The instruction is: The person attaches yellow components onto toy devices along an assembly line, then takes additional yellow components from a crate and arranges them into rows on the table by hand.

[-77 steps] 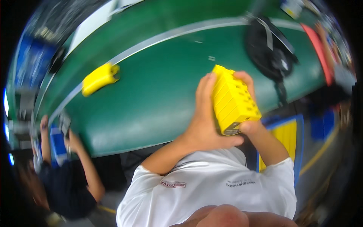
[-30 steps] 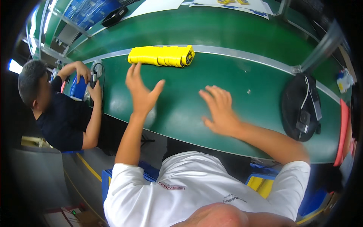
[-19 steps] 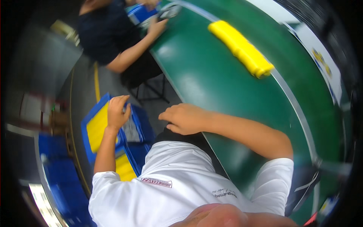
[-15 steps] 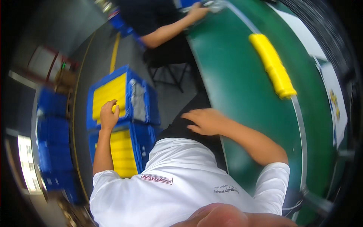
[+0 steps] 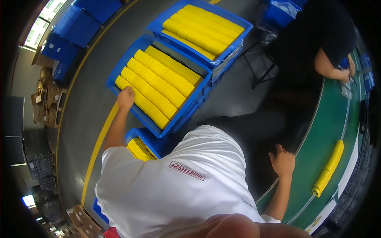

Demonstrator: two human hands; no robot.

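My left hand [image 5: 126,97] reaches out to my left and lies on the near end of a row of yellow ribbed blocks [image 5: 147,104] in a blue crate [image 5: 121,65]. Its fingers curl over that row; whether they grip it is not visible. My right hand [image 5: 282,162] rests at the edge of the green conveyor belt [image 5: 317,142] with fingers spread and nothing in it. A long yellow stack of blocks [image 5: 328,168] lies on the belt beyond that hand, apart from it.
A second blue crate [image 5: 238,23] full of yellow rows stands behind the first, and a third [image 5: 135,137] sits under my arm. A seated person in a dark shirt [image 5: 317,43] works at the belt, top right. Stacked blue crates [image 5: 75,27] and cardboard [image 5: 43,99] line the floor.
I have turned away from the belt toward the crates on my left. My left hand has moved along the yellow rows in the crate. My right hand stays at the belt edge.
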